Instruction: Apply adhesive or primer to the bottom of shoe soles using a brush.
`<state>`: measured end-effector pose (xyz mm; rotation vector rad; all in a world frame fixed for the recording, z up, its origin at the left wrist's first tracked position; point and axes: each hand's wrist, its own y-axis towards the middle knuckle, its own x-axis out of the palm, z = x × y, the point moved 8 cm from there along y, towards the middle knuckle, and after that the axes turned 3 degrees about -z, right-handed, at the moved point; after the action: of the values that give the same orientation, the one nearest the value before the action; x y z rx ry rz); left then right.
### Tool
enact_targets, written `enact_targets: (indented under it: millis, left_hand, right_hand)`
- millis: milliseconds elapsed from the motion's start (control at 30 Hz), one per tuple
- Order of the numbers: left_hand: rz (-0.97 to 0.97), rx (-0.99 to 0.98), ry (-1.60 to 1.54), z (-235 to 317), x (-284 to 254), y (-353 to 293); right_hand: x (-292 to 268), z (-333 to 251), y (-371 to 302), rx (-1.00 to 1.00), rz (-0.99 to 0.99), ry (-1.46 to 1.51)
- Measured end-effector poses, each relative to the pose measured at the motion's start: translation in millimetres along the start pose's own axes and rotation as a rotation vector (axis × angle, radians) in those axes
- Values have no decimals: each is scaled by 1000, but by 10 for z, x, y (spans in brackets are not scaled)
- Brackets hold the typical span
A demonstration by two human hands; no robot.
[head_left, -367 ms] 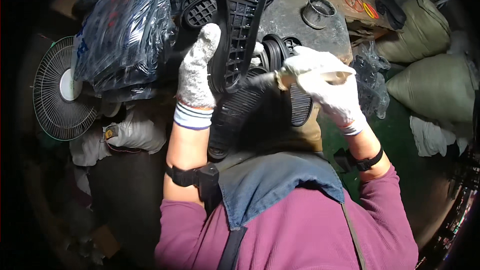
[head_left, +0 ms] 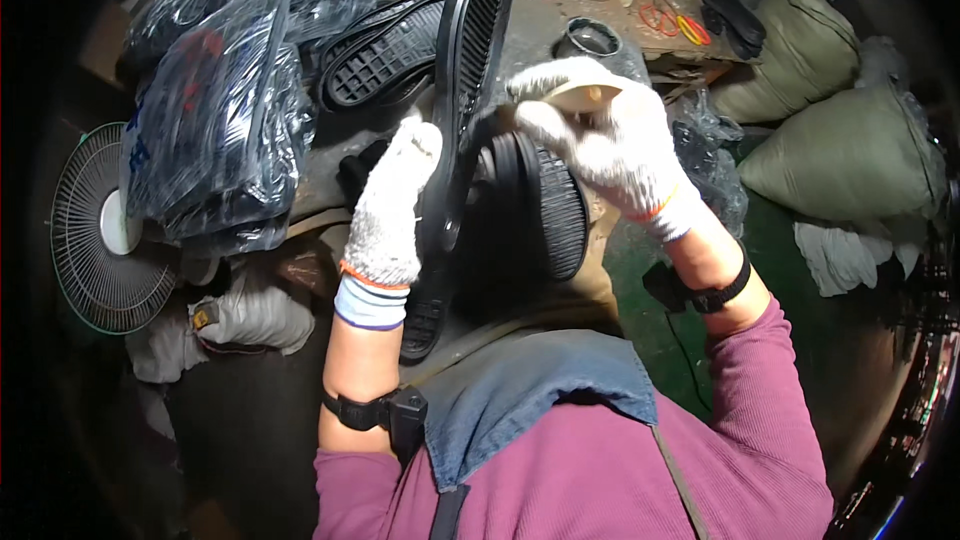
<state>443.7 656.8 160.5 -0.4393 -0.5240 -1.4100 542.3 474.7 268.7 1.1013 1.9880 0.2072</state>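
A black shoe sole stands steeply tilted above the near edge of the table, its ribbed face turned to the right. The gloved left hand holds it by the lower part, thumb up along the left side; the fingers behind are hidden, so how far they wrap around cannot be told. The gloved right hand, just right of the sole, is closed around a pale handle, with thumb and fingers covering much of it. A dark end seems to point toward the sole, but blur and shadow leave its shape and any contact unclear.

Nearer and below the hands, a ribbed sole is partly covered by other dark pieces, whose number is hard to make out in the shadow. On the table to the left, gridded soles lie partly behind the raised one. Beyond the right hand sits a round tin, its near side partly hidden by the glove. Farther right are orange-handled scissors and stuffed sacks. Clear plastic packs are heaped at left, overlapping a fan; glare obscures their contents.
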Motion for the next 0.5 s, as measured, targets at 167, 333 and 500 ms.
enact_targets:
  millis: [167,333,500]
  left_hand:
    - [54,-182,-10,-131,422,-20]
    - [57,-261,-290,-315,267,-84]
    - [105,-262,-155,-390,282,-99]
  right_hand:
    - [-474,93,380,-395,213,-505]
    - [-293,-122,278,-417,90,-488]
    - [-298,-56,273,-381,63,-523]
